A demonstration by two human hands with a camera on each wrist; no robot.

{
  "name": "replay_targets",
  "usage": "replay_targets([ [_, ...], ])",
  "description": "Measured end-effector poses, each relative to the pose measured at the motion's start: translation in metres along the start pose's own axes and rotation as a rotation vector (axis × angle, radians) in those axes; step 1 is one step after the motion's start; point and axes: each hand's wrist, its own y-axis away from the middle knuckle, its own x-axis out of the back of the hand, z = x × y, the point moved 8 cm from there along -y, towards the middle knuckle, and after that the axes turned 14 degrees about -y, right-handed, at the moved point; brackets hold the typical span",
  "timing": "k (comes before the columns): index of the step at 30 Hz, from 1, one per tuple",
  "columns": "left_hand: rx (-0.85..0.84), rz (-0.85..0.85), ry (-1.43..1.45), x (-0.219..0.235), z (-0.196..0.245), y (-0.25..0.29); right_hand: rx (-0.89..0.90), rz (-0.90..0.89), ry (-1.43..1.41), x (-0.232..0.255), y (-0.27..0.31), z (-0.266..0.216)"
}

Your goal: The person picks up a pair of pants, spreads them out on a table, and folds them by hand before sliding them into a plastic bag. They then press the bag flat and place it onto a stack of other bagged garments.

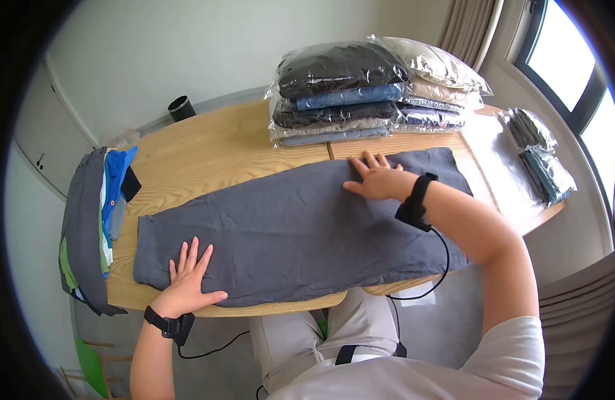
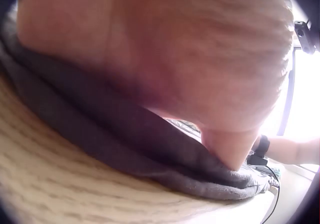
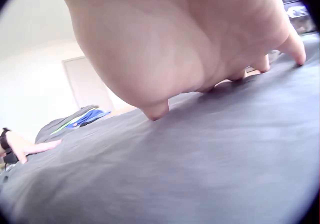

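Head view gives me a pale wooden table [image 1: 201,160] with two stacks of clothes in clear plastic near its far side: a left stack [image 1: 341,70] topped by a black garment, and a right stack [image 1: 437,63] topped by a cream one. Both stand just beyond the cloth and limit the room there. Smaller bagged garments [image 1: 546,173] lie at the right, towards the window [image 1: 561,53]. On the left, a pile of loose clothes [image 1: 84,220], gray, blue, white and green, hangs over the table's edge. A black bin [image 1: 181,108] stands behind the table. From the right wrist strap [image 1: 415,203], a black cable [image 1: 447,257] loops across the near right corner of the cloth.

That cloth is a pair of dark gray trousers [image 1: 287,227], as far as I can judge from the shape, laid out flat along the table's near side, narrower at the left end and wider at the right. Its surface carries light creases, and my left wrist view shows layers at the near edge.

I see the left hand [image 1: 187,277] spread flat on the narrow end, thumb out. The right hand [image 1: 381,180], fingers spread, rests its fingertips near the far edge, pinching nothing.
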Motion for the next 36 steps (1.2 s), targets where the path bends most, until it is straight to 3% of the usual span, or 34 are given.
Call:
replay_targets([
  [3, -0.025, 0.007, 0.021, -0.001, 0.003, -0.005, -0.025, 0.026, 0.012, 0.016, -0.003, 0.047],
  [6, -0.005, 0.015, 0.002, -0.002, -0.002, -0.001, -0.016, 0.171, -0.035, 0.051, -0.015, 0.159],
  [7, -0.001, 0.012, 0.005, -0.001, -0.001, -0.001, -0.046, 0.223, -0.009, 0.058, -0.027, 0.205],
  [9, -0.009, 0.02, 0.012, -0.002, -0.001, -0.001, -0.35, 0.208, -0.07, 0.074, 0.001, 0.246],
  [10, -0.008, 0.031, 0.01, -0.001, -0.001, -0.001, -0.397, 0.226, 0.009, 0.08, 0.001, 0.272],
  [11, -0.006, 0.037, 0.016, 0.0, 0.0, 0.0, -0.31, 0.273, -0.018, 0.083, 0.009, 0.283],
  [12, -0.012, 0.028, 0.014, 0.0, 0.001, 0.0, -0.222, 0.321, -0.046, 0.086, 0.017, 0.285],
  [15, -0.004, 0.063, 0.017, 0.0, 0.0, 0.0, 0.15, 0.25, -0.258, 0.071, 0.091, 0.209],
  [17, -0.009, 0.061, 0.012, -0.001, -0.001, -0.002, 0.297, 0.255, -0.234, 0.052, 0.141, 0.166],
  [20, -0.021, 0.103, -0.008, -0.002, -0.003, -0.002, 0.153, 0.251, -0.267, 0.012, 0.18, 0.176],
  [24, -0.053, 0.174, -0.026, -0.003, -0.006, -0.002, 0.169, 0.659, -0.22, -0.01, 0.199, 0.222],
  [26, -0.075, 0.206, 0.0, -0.004, -0.011, 0.0, 0.18, 0.723, -0.279, -0.011, 0.207, 0.231],
  [28, -0.188, 0.262, 0.208, 0.004, -0.023, 0.005, 0.137, 0.722, -0.246, -0.014, 0.205, 0.237],
  [29, -0.196, 0.322, 0.447, 0.014, -0.036, 0.01, 0.135, 0.721, -0.225, -0.015, 0.204, 0.239],
  [30, -0.113, 0.411, 0.868, 0.01, -0.068, 0.01, 0.129, 0.723, -0.204, -0.017, 0.203, 0.242],
  [32, 0.08, 0.695, 0.803, 0.007, -0.137, 0.019, 0.124, 0.722, -0.193, -0.017, 0.202, 0.244],
  [33, 0.093, 0.712, 0.796, 0.006, -0.153, 0.022, 0.122, 0.73, -0.199, -0.017, 0.203, 0.244],
  [35, 0.556, 0.838, 0.379, 0.007, -0.192, 0.047, 0.132, 0.74, -0.207, -0.017, 0.204, 0.241],
  [36, 0.566, 0.847, 0.376, 0.008, -0.191, 0.051, 0.128, 0.75, -0.231, -0.016, 0.205, 0.241],
])
